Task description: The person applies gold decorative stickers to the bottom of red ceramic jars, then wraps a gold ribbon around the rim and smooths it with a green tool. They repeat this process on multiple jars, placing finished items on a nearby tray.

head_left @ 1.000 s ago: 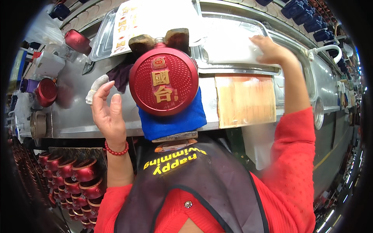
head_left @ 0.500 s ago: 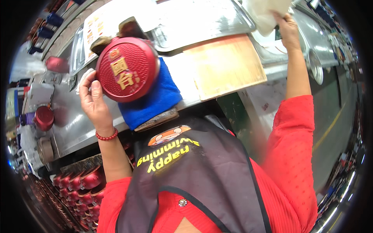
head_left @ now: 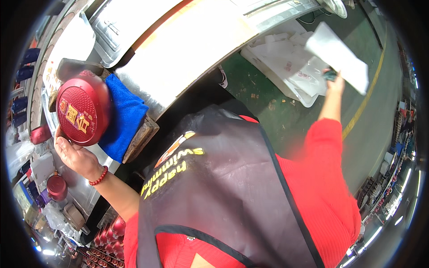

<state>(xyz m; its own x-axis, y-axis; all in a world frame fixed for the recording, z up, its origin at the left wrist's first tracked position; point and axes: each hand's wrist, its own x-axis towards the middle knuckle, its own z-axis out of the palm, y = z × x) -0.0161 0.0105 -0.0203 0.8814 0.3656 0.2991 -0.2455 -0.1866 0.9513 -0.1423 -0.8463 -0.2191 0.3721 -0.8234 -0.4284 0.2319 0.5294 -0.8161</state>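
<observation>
A red round pot lies tilted on a blue cloth, its dimpled face with gold lettering turned toward me. My left hand grips the lower left edge of the pot; the thumb shows, and some fingertips are hidden behind the rim. Far off to the right, my right hand is closed on a white sheet, held out over the floor. A small dark object shows by the right fingers; what it is I cannot make out.
Beneath the cloth is a wooden block at the table edge. White sheets lie piled low on the green floor beside the table. Metal trays stand at the back. Other red pots are at the left.
My right hand has swung the white sheet off the table and out over the floor on the right. The view has turned rightward. My left hand stays at the red pot.
</observation>
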